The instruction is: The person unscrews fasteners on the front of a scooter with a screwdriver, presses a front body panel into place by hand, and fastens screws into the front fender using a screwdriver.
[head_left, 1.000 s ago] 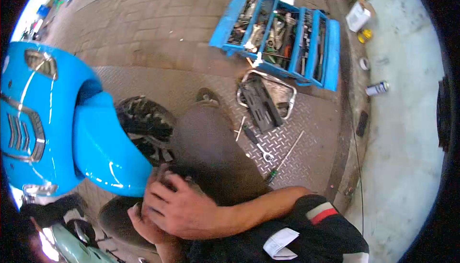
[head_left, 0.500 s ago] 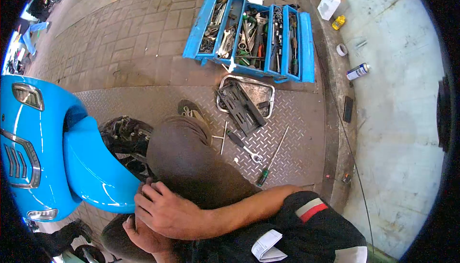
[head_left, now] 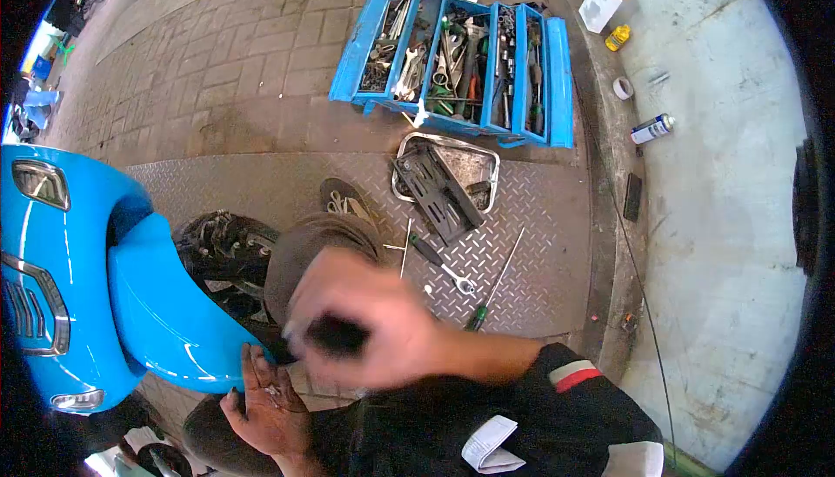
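Observation:
My right hand (head_left: 374,329) is raised in front of my knee and smeared by motion. A small black object (head_left: 339,336) shows in its curled fingers; its kind is too blurred to make out. Lower down, my left hand (head_left: 274,412) lies palm up with its fingers stretched out, the tips at the lower edge of the blue scooter fender (head_left: 174,320). Dark smudges and small pale specks mark that palm; I cannot tell what the specks are. Behind the fender is the dark front wheel area (head_left: 226,255).
An open blue toolbox (head_left: 348,68) full of tools stands ahead. Nearer are a metal tray (head_left: 496,173) with a black slotted part (head_left: 435,190), a ratchet (head_left: 444,266), a T-handle wrench (head_left: 406,246) and a long screwdriver (head_left: 500,281). A spray can (head_left: 652,129) is by the wall.
My right hand has lifted off my left hand and moved up and right, with the black object now showing. My left hand has turned into view with its palm up and fingers extended.

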Demonstrator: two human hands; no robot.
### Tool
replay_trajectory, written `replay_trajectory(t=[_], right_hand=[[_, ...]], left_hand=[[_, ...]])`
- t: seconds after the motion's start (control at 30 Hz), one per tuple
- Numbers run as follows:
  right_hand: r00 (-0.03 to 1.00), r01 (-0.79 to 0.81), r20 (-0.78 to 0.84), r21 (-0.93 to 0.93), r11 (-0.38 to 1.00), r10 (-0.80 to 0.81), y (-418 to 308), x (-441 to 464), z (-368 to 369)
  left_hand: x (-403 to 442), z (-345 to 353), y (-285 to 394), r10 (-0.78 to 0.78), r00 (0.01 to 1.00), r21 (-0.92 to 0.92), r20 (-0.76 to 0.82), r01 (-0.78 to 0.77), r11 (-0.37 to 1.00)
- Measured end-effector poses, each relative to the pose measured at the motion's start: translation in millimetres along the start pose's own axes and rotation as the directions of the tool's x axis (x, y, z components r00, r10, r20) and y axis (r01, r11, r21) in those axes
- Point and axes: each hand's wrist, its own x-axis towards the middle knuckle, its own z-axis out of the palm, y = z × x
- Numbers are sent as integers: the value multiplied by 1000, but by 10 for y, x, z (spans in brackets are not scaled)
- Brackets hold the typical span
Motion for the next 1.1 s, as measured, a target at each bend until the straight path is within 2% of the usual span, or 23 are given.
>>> replay_trajectory(t=[0.07, 0.1, 0.13, 0.2, 0.23, 0.27, 0.3, 0.37, 0.4, 0.43, 0.47, 0.5, 0.53, 0.6, 0.67, 0.7, 0.77, 0.8, 0.83, 0.9, 0.93, 1.03, 1.1], right_hand=[[989, -79, -141, -210, 974, 50, 352, 22, -356], [959, -261, -202, -338, 904, 201, 534, -4, -521], [945, -292, -273, -450, 844, 182, 913, -104, -706], [877, -467, -391, -557, 687, 279, 1754, -492, -1050], [804, -589, -402, -450, 671, 437, 2082, -676, -1216], [826, -561, -462, -610, 559, 324, 2466, -939, -1370], [844, -533, -456, -652, 538, 283, 2660, -1122, -1546], [745, -657, -607, -596, 461, 276, 3160, -1502, -1950], [570, -808, -738, -425, 407, 361, 3139, -1494, -2071], [539, -824, -796, -429, 370, 277, 3320, -1633, -2270], [474, -857, -852, -388, 340, 224, 3306, -1628, -2360], [451, -887, -860, -402, 228, 240, 3423, -1733, -2514], [508, -861, -815, -474, 184, 277, 3564, -1836, -2674], [556, -828, -765, -544, 138, 324, 3653, -1880, -2829], [619, -659, -569, -751, -35, 541, 3605, -1793, -2884], [616, -659, -564, -752, -33, 550, 3658, -1795, -2914], [693, -467, -406, -883, -59, 596, 3803, -1817, -3020], [654, -418, -389, -900, -119, 649, 4028, -1888, -3110], [649, -421, -389, -900, -117, 654, 4036, -1867, -3098], [759, -290, -275, -954, -72, 590, 3985, -1860, -3092], [721, -280, -256, -958, -67, 644, 3961, -1818, -3113], [741, -167, -148, -985, -33, 655, 3876, -1750, -3145], [763, -117, -119, -992, -44, 635, 3869, -1745, -3141]], left_hand=[[88, -315, 98, -23, 997, -33, 72, 26, 999], [132, -420, 115, -48, 987, -61, 150, 58, 996], [155, -424, 101, -55, 987, -58, 151, 65, 996], [198, -421, 82, 2, 1000, -59, 21, -1, 998], [232, -464, 94, -1, 1000, -60, 20, 3, 998], [256, -546, 131, 36, 999, 55, -17, -35, 998], [271, -607, 160, 81, 995, 171, -50, -71, 983], [252, -656, 199, 62, 998, 123, -16, -60, 991], [239, -676, 220, 37, 999, 79, 29, -39, 996], [221, -700, 237, 42, 999, 87, 16, -43, 995], [209, -704, 241, 88, 993, 163, -77, -75, 984], [224, -706, 240, 137, 977, 239, -162, -96, 966], [249, -637, 194, 135, 977, 247, -167, -92, 965], [297, -456, 58, 231, 899, 312, -372, -114, 943], [327, -664, 162, 186, 919, 313, -348, -73, 947], [316, -784, 218, 137, 938, 314, -317, -33, 949], [341, -718, 129, 192, 913, 331, -359, -68, 941], [363, -671, 100, 219, 900, 341, -377, -85, 936], [386, -624, 71, 244, 886, 352, -394, -100, 931], [403, -510, 64, 199, 896, 344, -396, -56, 937], [430, -482, 29, 197, 897, 345, -396, -54, 937], [468, -465, -29, 260, 874, 370, -410, -101, 923], [458, -536, 18, 129, 952, 382, -276, -14, 924]])
